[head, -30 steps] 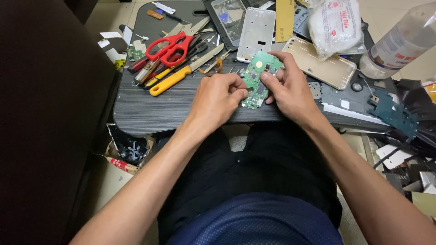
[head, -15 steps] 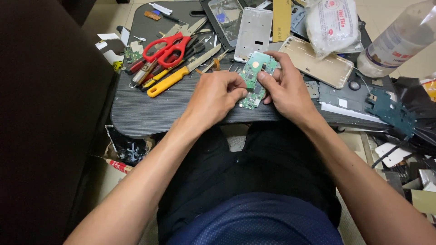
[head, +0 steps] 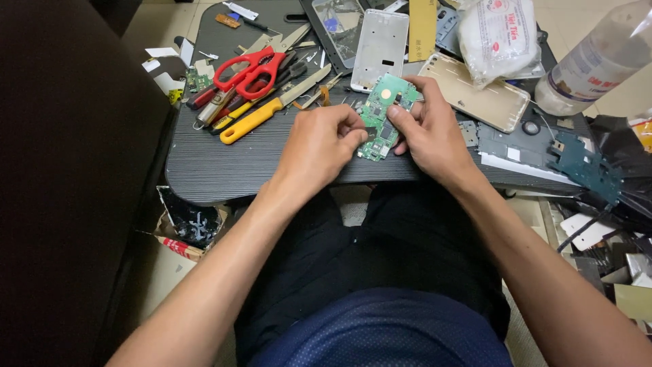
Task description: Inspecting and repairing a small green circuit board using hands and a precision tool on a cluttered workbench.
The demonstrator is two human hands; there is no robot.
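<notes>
Gripping a green circuit board from both sides, the hands are held over the near edge of the dark worktop. The right hand is closed on the board's right edge, thumb laid across the face and fingers wrapped behind. The left hand is curled, its thumb and forefinger pinched at the board's lower left corner; whether something small is held in that pinch cannot be told. The board is tilted, its round gold pad up near the top, and is kept just above the worktop, not flat on it.

Left of the hands, a heap of tools is seen: red-handled scissors on top, a yellow-handled knife lying diagonally just below them, and darker handles beneath. Behind the board, a white phone frame lies flat, with a gold phone back cover just right of the right hand. A white plastic packet rests behind the gold cover. A clear plastic bottle lies at the far right. A dark blue-green board sits at the right end of the worktop, well apart from the hands. Small paper scraps are scattered past the left edge.
</notes>
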